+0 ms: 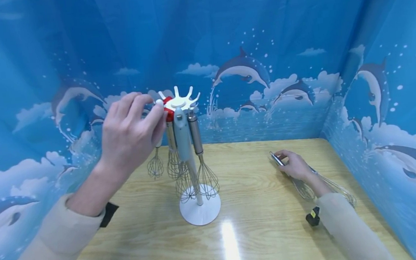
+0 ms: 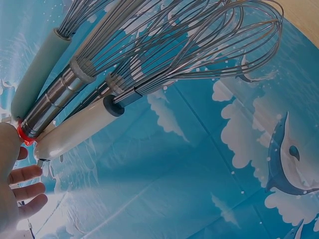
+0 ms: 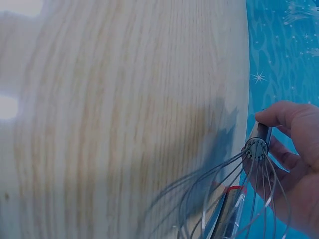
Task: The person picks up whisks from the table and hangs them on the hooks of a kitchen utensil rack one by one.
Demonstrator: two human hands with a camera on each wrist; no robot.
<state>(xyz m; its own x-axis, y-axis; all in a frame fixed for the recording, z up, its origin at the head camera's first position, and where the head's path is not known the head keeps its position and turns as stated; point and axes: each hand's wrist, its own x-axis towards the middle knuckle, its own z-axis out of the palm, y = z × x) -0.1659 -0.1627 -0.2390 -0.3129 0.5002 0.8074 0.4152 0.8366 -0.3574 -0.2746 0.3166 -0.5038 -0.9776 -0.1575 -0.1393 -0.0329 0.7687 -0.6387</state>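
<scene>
My left hand [image 1: 130, 130] is at the top of a white whisk stand [image 1: 201, 217], thumb and index finger pinching the red-ended top of a whisk beside a prong. In the left wrist view this whisk has a metal handle [image 2: 55, 102], and my other fingers hang loose. Several whisks hang around it, among them one with a grey-blue handle [image 1: 183, 136] and one with a steel handle [image 1: 195, 133]. At the right, my right hand [image 1: 295, 165] pinches the metal handle of a whisk [image 1: 277, 159] low over the table, its wires [image 3: 199, 194] pointing back towards me.
Another whisk [image 1: 335, 187] lies under my right forearm; its handle with a red ring [image 3: 230, 211] shows in the right wrist view. The wooden table [image 1: 249, 176] ends at a blue dolphin-print curtain [image 1: 291, 110] behind and to the right.
</scene>
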